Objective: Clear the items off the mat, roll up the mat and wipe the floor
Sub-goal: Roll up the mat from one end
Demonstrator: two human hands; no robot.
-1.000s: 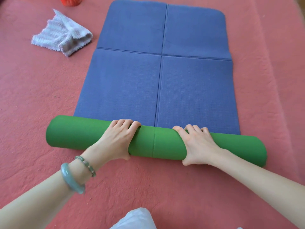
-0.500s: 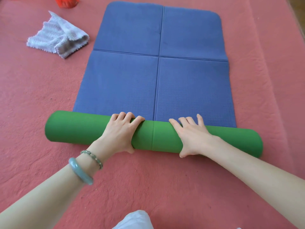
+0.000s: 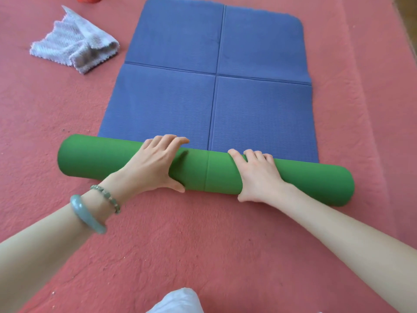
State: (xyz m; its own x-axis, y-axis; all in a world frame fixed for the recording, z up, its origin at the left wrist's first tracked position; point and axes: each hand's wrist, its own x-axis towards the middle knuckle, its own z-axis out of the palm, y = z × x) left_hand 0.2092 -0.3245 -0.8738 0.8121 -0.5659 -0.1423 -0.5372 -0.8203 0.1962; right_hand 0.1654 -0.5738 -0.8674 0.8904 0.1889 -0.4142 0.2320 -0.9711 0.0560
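Both hands press the half-rolled mat (green side out).

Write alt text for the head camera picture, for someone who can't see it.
Two bare hands, left hand and right hand, press on a half-rolled mat, green outside and blue on its flat part, lying on a pink carpet. A crumpled pale cloth lies on the carpet left of the mat.
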